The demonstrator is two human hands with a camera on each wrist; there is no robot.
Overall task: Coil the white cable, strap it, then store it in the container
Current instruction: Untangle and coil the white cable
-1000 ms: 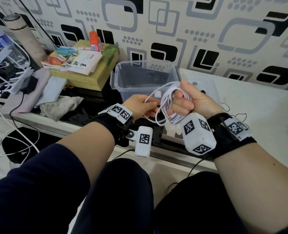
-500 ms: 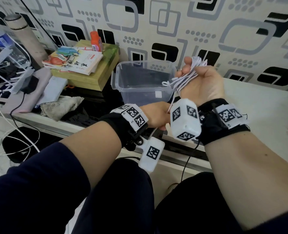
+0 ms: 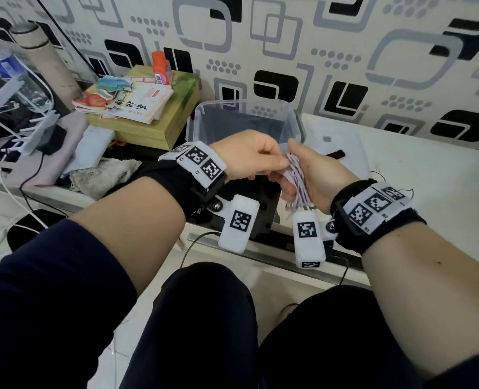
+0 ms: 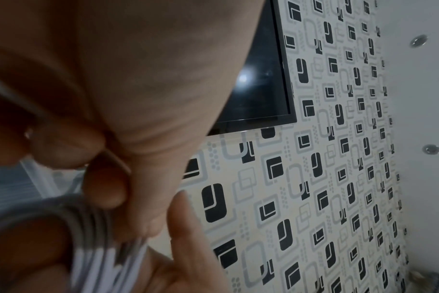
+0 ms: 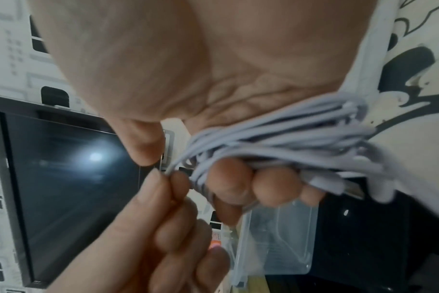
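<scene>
Sitting behind both hands was the clear container [image 3: 293, 119], open-topped. Right hand [image 3: 315, 175] had fingers curled around the coiled white cable [image 3: 297, 181]; left hand [image 3: 249, 157] pinched one strand at the bundle's top.

Wallpaper [image 3: 302, 37] patterned with black and grey rounded squares fills the head view from ten to two o'clock. A white counter [image 3: 418, 175] lies at three o'clock. A dark screen [image 4: 261, 79] hangs on the wallpaper, reflecting a light.
</scene>
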